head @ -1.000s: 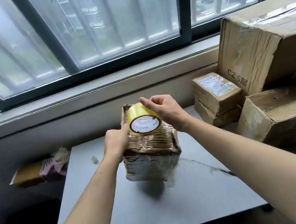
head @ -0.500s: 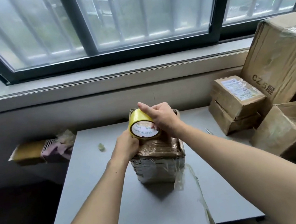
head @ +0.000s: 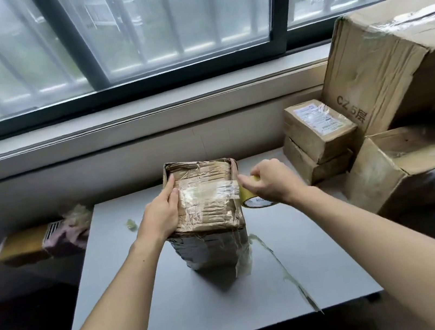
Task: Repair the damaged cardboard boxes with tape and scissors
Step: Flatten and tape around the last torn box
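While gripped, tape roll [head: 255, 197] beside box [head: 204, 195].

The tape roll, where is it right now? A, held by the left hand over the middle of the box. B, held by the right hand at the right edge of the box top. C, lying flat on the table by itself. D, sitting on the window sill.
B: the right hand grips the tape roll at the right edge of the box, with a strip stretched across its top.
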`<state>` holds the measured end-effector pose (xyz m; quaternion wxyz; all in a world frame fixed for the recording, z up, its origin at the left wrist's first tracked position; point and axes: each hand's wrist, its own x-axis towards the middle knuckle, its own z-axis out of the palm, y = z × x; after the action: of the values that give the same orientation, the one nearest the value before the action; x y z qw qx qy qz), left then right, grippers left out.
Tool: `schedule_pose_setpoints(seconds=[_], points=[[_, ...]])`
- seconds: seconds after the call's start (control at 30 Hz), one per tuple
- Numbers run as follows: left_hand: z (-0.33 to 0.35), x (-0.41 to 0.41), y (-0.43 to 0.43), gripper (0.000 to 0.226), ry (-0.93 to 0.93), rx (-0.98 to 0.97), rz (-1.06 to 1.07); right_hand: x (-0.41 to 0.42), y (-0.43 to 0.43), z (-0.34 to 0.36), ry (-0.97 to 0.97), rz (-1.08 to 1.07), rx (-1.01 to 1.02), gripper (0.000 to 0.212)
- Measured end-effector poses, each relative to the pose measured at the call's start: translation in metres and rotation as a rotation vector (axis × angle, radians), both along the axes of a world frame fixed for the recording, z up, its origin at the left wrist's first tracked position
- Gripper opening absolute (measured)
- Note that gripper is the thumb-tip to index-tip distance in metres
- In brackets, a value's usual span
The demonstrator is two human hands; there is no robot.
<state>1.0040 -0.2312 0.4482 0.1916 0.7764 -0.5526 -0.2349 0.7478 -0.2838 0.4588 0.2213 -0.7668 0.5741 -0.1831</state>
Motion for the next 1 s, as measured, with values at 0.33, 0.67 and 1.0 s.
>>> schedule_pose_setpoints(seconds=[0.33, 0.67, 1.0], points=[[0.018, -0.048, -0.007, 0.046, -0.418, -0.297, -0.125, -0.004, 0.004, -0.016, -0.385, -0.128, 0.100, 0.050], [0.027, -0.111, -0.023, 0.062, -0.472, 0.054, -0.523, -0.023, 0.013, -0.023, -0.809, -0.297, 0.165, 0.031], [0.022, -0.106, -0.031, 0.062, -0.475, 0.054, -0.359, -0.034, 0.058, -0.066, -0.328, 0.058, 0.354, 0.029]])
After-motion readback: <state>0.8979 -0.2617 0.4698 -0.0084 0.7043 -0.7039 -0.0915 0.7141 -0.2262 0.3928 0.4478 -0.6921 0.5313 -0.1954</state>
